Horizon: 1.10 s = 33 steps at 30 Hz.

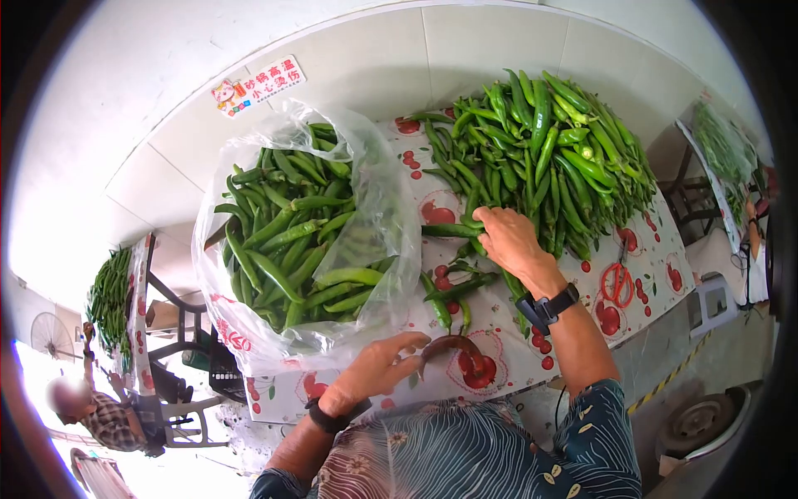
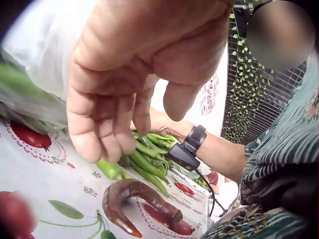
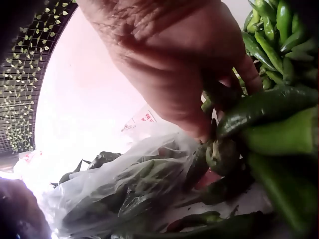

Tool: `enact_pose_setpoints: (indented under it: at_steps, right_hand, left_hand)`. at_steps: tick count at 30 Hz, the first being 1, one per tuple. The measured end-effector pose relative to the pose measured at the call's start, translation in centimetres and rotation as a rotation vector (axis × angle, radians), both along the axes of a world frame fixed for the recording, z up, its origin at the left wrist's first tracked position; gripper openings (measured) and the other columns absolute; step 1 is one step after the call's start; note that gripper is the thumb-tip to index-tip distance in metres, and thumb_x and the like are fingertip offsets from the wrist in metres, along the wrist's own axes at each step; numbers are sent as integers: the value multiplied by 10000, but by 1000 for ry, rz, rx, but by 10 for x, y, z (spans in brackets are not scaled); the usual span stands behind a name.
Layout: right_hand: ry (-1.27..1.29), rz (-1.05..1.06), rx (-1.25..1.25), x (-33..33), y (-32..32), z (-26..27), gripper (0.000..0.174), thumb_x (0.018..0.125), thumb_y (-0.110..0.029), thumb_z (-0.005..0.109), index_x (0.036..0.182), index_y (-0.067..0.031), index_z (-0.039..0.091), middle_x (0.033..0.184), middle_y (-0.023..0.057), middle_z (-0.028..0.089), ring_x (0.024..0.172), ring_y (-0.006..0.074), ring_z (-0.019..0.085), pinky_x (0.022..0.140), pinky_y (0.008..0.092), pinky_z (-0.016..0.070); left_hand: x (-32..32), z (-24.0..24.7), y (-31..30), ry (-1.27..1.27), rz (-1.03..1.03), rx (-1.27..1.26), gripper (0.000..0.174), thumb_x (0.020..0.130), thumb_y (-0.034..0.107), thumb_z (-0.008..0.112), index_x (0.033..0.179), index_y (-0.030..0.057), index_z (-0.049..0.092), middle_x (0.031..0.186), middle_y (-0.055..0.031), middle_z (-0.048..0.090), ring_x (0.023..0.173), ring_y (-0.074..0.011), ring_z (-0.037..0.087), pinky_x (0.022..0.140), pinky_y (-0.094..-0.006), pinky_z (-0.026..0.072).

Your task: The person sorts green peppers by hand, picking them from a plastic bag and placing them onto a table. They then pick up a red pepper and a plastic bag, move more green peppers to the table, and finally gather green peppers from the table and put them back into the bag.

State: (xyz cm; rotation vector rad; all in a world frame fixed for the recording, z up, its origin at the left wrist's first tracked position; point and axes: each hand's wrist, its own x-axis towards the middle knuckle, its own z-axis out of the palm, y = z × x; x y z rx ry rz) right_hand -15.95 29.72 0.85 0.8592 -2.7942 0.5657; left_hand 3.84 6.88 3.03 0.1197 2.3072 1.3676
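My left hand point(image 1: 378, 366) hovers over the table's front edge, fingers loosely bent and nothing in them. Close by its fingertips lies a curved, brownish-red chili pepper point(image 1: 453, 345), which shows below the hand point(image 2: 144, 64) in the left wrist view too. At the near left side of a big heap of green chili peppers point(image 1: 549, 158), my right hand point(image 1: 511, 241) pinches a green chili pepper between thumb and fingers. In the right wrist view the fingers point(image 3: 249, 74) partly hide that pepper, and other green peppers point(image 3: 279, 107) crowd against the hand.
A clear plastic bag point(image 1: 386, 200) full of green peppers stands open at the left. Loose peppers point(image 1: 461, 287) lie between bag and heap. Red-handled scissors point(image 1: 617, 283) rest on the fruit-patterned tablecloth point(image 1: 582, 312) at the right. A person point(image 1: 108, 416) sits at another table, far left.
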Motion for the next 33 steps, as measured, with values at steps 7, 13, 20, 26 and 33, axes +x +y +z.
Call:
enact_pose_setpoints:
  at_steps: [7,13,20,26,33]
  right_hand:
    - [-193,31,-180,23,0,-4,241,836,-66,594,1076,-43,589,831,186,644,744,344,618,675,411,487]
    - [-177,-71,-747,33,2,-11,225,867,-48,571,1091,-52,589,888,167,655,747,259,631,654,333,489]
    - [-157,225,-805,100,-36,34,266,806,0,577,1069,-31,602,980,137,640,874,255,627,770,359,501]
    - [-126,502,-612,123,-62,28,394,702,69,610,1078,-47,589,1093,135,608,1053,326,564,865,382,477]
    - [-209,273,-754,109,-31,24,230,785,60,597,1003,-9,602,982,158,644,911,270,640,808,326,495]
  left_hand:
    - [6,-13,-7,186,5,46,370,860,184,555,1215,80,562,991,-140,640,739,-224,669,584,-323,541]
    - [5,13,-3,-86,99,59,345,877,108,540,1208,12,560,1061,-111,649,904,-163,630,756,-290,526]
    - [-8,21,-1,1,247,526,446,968,215,497,1343,-16,426,1187,-117,580,1040,-196,582,864,-337,495]
    - [-19,3,-8,-89,467,938,375,1000,254,441,1274,-1,460,1193,-110,557,1072,-223,568,886,-407,506]
    - [-43,59,-57,282,658,959,339,955,292,519,1174,34,510,1093,-106,602,964,-226,609,820,-395,526]
